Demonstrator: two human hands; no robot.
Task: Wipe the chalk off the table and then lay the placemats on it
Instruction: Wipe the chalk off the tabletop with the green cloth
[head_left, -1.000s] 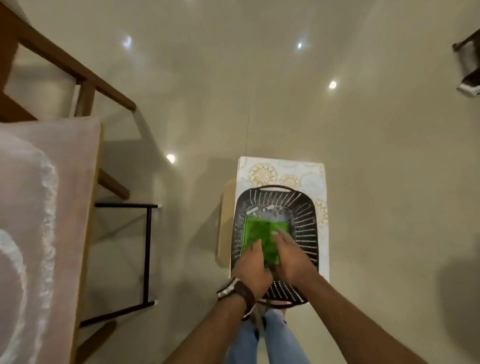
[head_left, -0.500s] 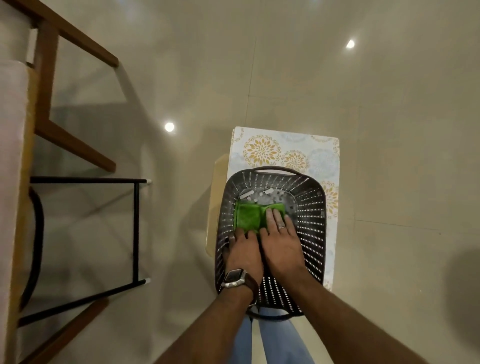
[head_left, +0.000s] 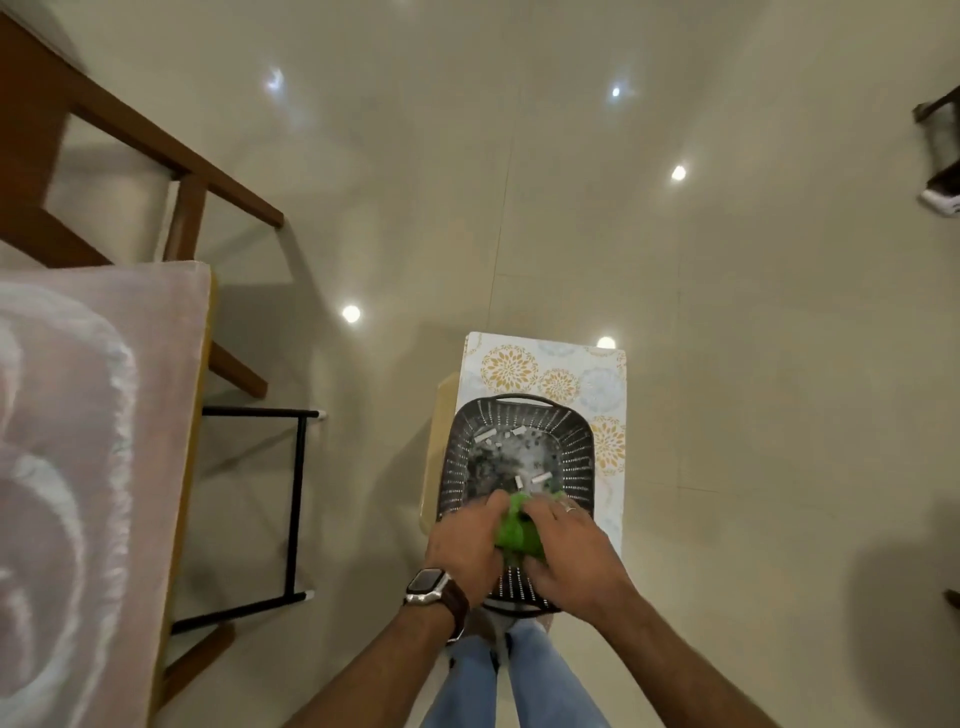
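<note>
Cloth (head_left: 517, 530): bright green, plain.
Basket (head_left: 576, 457): dark grey/black w/ rows of pale slot perforations; small white pieces (head_left: 540, 478) inside.
Placemat (head_left: 550, 364): off-white, orange & pale-blue floral medallions.
Table top (head_left: 104, 415): pinkish-brown, smeared w/ white chalk swirls; yellowish wood edge.
Chair frame (head_left: 156, 150): mid-brown wood.
Metal stand (head_left: 296, 499): black, white tips.
Floor (head_left: 727, 364): glossy cream tile.
Watch (head_left: 427, 584): silver case, brown strap.
Trousers (head_left: 498, 680): light-blue denim.

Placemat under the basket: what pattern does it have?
The placemat is pale with orange-yellow and light blue floral medallions, seen in the head view beyond the dark basket.
</note>
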